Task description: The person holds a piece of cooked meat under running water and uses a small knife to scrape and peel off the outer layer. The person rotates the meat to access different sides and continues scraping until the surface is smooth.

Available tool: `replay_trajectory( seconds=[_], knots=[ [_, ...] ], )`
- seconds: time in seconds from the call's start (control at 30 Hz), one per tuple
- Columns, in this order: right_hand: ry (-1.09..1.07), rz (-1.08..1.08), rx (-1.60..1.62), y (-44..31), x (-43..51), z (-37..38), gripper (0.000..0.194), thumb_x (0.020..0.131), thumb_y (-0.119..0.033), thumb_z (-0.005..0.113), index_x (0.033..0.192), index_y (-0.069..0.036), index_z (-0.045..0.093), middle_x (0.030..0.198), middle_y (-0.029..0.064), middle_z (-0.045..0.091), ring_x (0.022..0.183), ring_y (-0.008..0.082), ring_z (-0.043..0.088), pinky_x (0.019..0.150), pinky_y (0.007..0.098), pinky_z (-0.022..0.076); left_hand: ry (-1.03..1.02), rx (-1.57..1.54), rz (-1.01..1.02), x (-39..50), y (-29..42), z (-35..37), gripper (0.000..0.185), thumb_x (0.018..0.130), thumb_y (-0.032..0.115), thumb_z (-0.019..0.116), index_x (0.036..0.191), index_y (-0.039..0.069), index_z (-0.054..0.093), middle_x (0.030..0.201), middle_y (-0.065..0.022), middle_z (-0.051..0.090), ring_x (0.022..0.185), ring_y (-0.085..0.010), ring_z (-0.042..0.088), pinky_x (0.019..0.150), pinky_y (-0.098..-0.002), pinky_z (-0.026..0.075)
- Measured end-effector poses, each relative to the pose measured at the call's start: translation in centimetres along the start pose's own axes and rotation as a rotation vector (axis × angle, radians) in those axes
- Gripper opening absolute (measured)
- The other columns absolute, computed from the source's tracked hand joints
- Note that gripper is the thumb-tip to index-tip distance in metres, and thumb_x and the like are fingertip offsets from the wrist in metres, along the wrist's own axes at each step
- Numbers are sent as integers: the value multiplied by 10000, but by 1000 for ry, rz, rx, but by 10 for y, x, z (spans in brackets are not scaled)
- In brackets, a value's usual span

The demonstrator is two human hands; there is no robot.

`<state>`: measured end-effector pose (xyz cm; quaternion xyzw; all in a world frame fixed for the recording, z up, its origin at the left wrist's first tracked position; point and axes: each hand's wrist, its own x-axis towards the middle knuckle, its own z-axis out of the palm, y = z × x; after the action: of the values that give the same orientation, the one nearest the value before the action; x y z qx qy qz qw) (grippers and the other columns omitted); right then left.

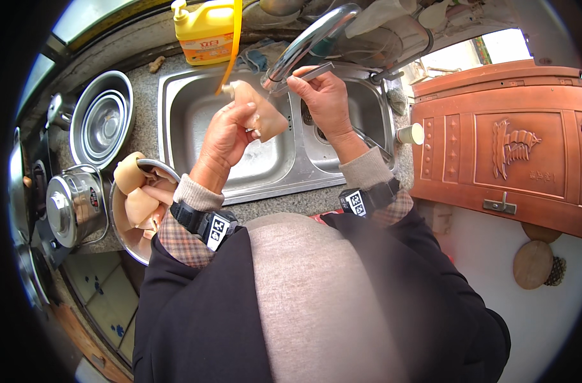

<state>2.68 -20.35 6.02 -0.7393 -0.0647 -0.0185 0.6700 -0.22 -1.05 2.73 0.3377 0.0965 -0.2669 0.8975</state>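
Observation:
My left hand grips a pale, skin-covered piece of meat above the left basin of the steel double sink. Close by on its right is the mouth of the chrome faucet. My right hand pinches a thin, flat metal tool beside the faucet; its kind is unclear, and the fingers hide part of it. More pale pieces of meat lie in a metal bowl left of my left forearm, some hanging over its rim.
Nested metal basins and a lidded steel pot stand at the left. A yellow detergent jug and a blue cloth are behind the sink. A paper cup stands right of it, near a copper-colored door.

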Motion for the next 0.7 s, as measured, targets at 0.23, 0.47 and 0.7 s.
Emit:
replay_trajectory(
  seconds=[0.23, 0.47, 0.7],
  knots=[
    [-202, 28, 188, -2, 3, 0, 156, 849, -80, 662, 980, -5, 622, 925, 43, 669, 822, 68, 586, 742, 202, 466, -33, 74, -14, -2, 3, 1, 228, 840, 147, 600, 1017, 6, 574, 827, -44, 606, 690, -124, 570, 616, -267, 479],
    [-185, 39, 203, -10, -4, 4, 129, 829, -38, 671, 942, -9, 615, 925, 41, 666, 840, 76, 591, 770, 222, 480, -87, 74, 77, -5, 1, 13, 444, 778, 193, 697, 1144, 11, 523, 1003, -43, 568, 936, -137, 535, 849, -337, 436],
    [-38, -24, 132, -10, -1, 9, 75, 831, -48, 666, 880, -2, 632, 790, 7, 646, 737, 62, 585, 692, 200, 482, -128, -76, 176, -6, -8, 21, 616, 738, 110, 730, 1266, 39, 421, 1125, -48, 515, 1048, -159, 493, 936, -318, 389]
  ],
)
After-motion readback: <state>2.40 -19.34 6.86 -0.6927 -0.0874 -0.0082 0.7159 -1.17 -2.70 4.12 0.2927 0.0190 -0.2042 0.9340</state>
